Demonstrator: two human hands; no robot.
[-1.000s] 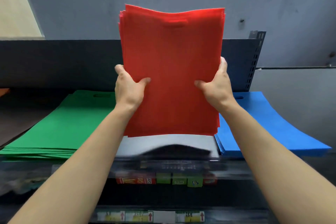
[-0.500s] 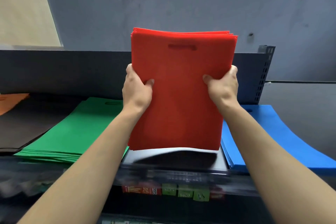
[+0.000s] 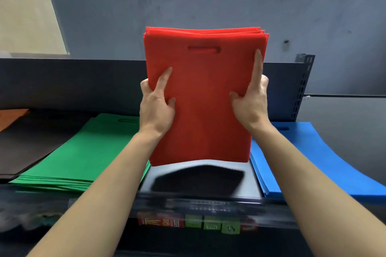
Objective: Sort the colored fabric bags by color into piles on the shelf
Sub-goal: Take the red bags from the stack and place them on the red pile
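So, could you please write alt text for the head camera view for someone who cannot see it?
A left hand and right hand hold a stack of red fabric bags upright over a gap on a shelf, between a green pile on the left and a blue pile.

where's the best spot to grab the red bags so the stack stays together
Take the red bags by both side edges near mid-height, one hand from each side, as the left hand and right hand do now, thumbs pressing the front. The stack stands upright and is many thin loose layers, so pinching both edges likely keeps them aligned.
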